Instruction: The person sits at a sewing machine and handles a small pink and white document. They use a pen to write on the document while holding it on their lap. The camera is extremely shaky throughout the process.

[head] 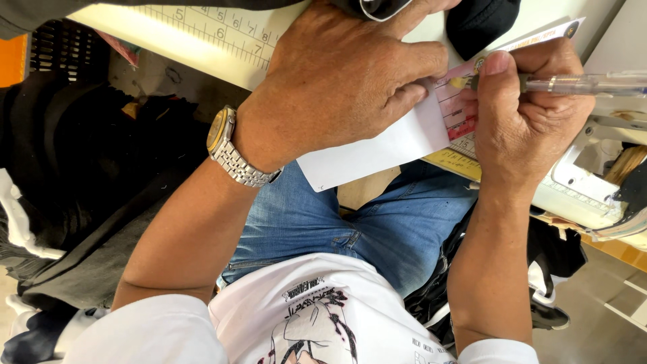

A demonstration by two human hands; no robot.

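My left hand (344,81) lies knuckles up on a white paper card (377,152) and pins it to the edge of a pale table (189,40). A metal wristwatch (232,152) is on that wrist. My right hand (529,108) grips a clear plastic pen (586,83), whose tip touches the pink printed part of the card (455,108) just beside my left fingertips. The card hangs partly over the table edge above my lap.
A ruler scale (222,30) is printed along the table edge. A dark cloth item (482,23) lies at the top. Black fabric (74,175) is piled at the left. My blue jeans (350,229) and white printed shirt (317,317) fill the bottom.
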